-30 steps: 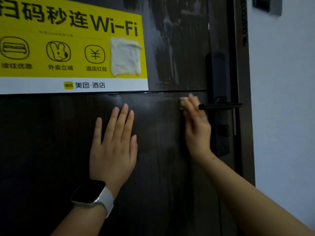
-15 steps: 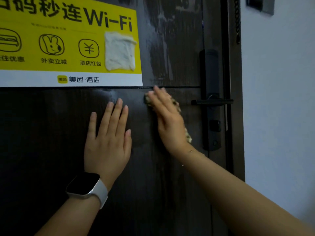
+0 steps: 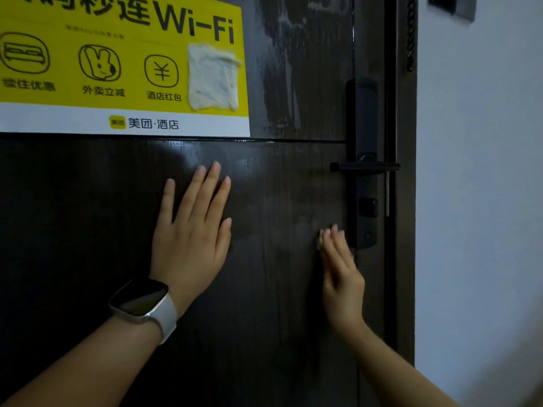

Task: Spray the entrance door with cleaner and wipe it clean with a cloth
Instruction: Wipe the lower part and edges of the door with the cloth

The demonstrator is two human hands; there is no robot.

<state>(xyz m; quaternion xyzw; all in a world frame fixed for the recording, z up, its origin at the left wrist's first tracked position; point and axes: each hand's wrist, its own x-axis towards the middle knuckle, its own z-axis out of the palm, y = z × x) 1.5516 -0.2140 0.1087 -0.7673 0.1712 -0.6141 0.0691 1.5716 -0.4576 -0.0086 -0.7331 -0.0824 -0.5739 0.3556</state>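
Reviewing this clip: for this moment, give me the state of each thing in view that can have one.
door: shut, smeary streaks on upper panel
door handle: level, untouched
cloth: pressed on the door under the right hand, beside the lock plate
right hand: fingers straight, pressing the cloth
left hand: flat on the door
poster: stuck on the door, pale patch at its right

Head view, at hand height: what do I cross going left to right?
smartwatch → left hand → bare door panel → cloth under the right hand → lock plate → wall

Poster [image 3: 123, 63] above left hand [image 3: 191, 239]; handle [image 3: 364, 166] right.
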